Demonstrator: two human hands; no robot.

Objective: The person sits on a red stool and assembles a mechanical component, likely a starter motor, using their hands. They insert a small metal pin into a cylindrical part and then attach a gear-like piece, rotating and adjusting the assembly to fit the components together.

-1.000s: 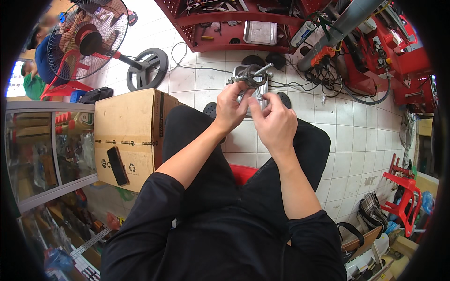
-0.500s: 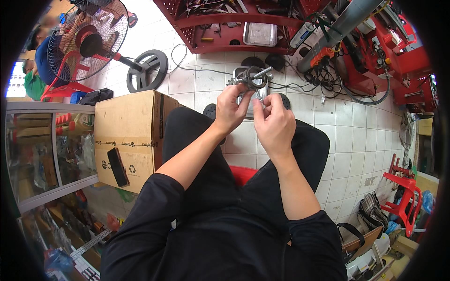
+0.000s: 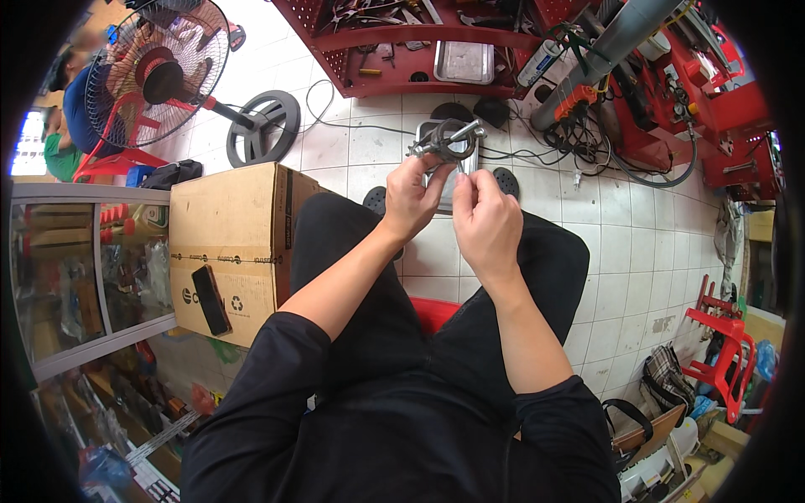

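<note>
I sit on a red stool (image 3: 434, 313) with both forearms raised over my knees. My left hand (image 3: 415, 197) grips a grey metal part (image 3: 447, 142), a ring-shaped piece with a short shaft sticking out to the right. My right hand (image 3: 485, 214) is right beside it, with thumb and fingers pinched at the part's lower right side; whatever small item they pinch is hidden. Both hands hover above a white tiled floor (image 3: 620, 251).
A cardboard box (image 3: 226, 243) with a black phone (image 3: 210, 299) on it stands at my left. Beyond are a standing fan (image 3: 159, 71) and a red tool shelf (image 3: 419, 42). A grey pipe (image 3: 604, 50), cables and red equipment lie at right. A glass cabinet (image 3: 75, 277) is far left.
Both hands have stayed at the metal part with only slight finger movement; my right hand's fingers shifted a little against the part.
</note>
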